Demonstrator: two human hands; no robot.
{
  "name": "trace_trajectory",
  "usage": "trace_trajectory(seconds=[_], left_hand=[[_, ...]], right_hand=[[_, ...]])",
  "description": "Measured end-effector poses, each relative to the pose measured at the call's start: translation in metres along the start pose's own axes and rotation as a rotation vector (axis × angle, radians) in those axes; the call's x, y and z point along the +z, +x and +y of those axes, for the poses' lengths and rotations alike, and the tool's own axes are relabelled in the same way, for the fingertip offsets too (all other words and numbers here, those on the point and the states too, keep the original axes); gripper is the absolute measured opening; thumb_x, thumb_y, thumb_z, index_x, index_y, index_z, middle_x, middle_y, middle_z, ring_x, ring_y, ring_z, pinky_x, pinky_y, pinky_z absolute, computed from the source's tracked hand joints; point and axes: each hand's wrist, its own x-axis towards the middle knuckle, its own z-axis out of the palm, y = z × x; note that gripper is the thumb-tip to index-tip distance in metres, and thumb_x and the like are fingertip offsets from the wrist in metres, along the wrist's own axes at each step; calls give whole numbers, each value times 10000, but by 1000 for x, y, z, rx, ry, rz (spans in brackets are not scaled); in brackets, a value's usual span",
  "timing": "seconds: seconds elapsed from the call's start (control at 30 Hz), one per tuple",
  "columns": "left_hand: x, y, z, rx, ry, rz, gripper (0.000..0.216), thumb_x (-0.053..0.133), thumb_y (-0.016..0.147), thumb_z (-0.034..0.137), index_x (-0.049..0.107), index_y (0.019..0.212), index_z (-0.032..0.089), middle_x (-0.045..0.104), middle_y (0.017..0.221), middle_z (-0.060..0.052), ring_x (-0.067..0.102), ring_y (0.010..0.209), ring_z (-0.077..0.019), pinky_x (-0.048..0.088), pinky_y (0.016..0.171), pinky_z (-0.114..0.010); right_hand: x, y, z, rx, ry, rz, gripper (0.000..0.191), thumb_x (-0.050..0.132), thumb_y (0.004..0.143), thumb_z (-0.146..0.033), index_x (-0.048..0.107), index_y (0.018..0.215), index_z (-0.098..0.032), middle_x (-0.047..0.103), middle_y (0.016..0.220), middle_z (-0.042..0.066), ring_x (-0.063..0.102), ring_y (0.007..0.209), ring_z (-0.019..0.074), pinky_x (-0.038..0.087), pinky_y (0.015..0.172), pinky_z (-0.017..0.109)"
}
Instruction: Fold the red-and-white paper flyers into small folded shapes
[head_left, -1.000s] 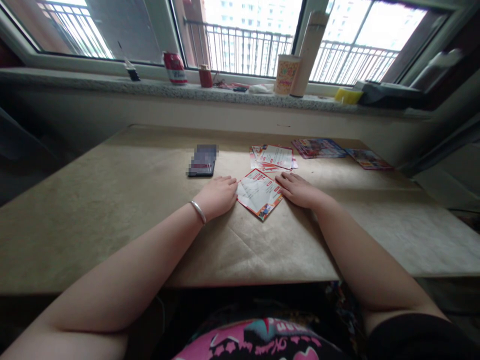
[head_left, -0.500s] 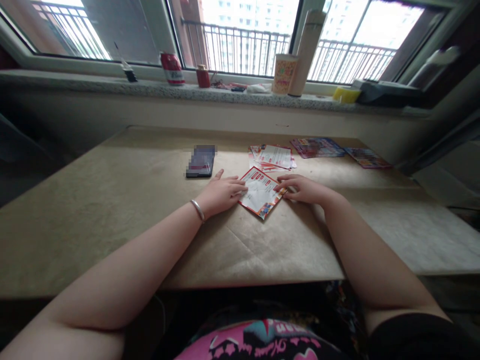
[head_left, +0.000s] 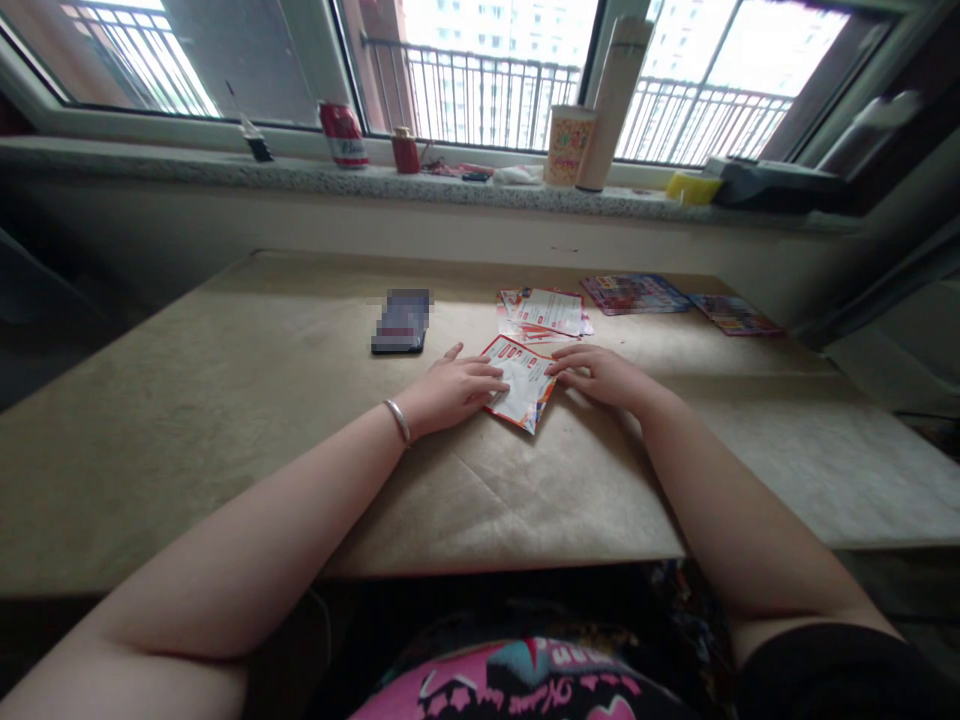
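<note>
A square printed leaflet [head_left: 517,385], white with a red border and small red boxes, lies at an angle on the table in front of me. My left hand [head_left: 457,388] rests on its left side, fingers stretched out and lying flat over the paper. At the right corner, the fingertips and thumb of my right hand [head_left: 596,375] pinch the edge, which looks slightly lifted or folded in. Colourful print shows along the lower right edge. Just behind the leaflet is a loose stack of similar leaflets [head_left: 551,312].
A dark phone [head_left: 403,322] lies left of the leaflets. Two colourful printed piles, one larger [head_left: 636,295] and one smaller [head_left: 735,314], lie at the back right. The windowsill [head_left: 450,190] holds a red can [head_left: 343,135], a paper cup [head_left: 568,147] and a tall tube [head_left: 613,105].
My left hand has slid right, further onto the leaflet. My right hand has moved slightly left with the leaflet's right corner, and the paper looks narrower and a little turned.
</note>
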Motion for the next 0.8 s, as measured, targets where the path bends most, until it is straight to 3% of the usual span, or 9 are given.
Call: trace_trajectory(seconds=[0.33,0.5,0.8], left_hand=[[1,1,1,49,-14,-17,334,425,955,259,600,1238,289,553,1369,-51,473,1300,-214,235,1148,-546],[0,1,3,57,-7,-33,336,440,948,249,594,1245,281,554,1369,-53,472,1297,-226,229,1141,-571],[1,1,3,37,-20,-43,340,434,952,251,583,1255,288,552,1371,-44,453,1312,-222,222,1140,-574]], right_hand=[[10,3,0,-91,108,126,156,584,869,-240,736,905,-231,623,1238,74,545,1201,200,411,1066,413],[12,4,1,-213,81,123,114,645,833,-248,747,882,-247,572,1320,85,466,1295,245,334,1116,472],[13,5,2,-214,-21,52,109,722,785,-270,765,883,-289,551,1359,63,436,1317,277,292,1126,524]])
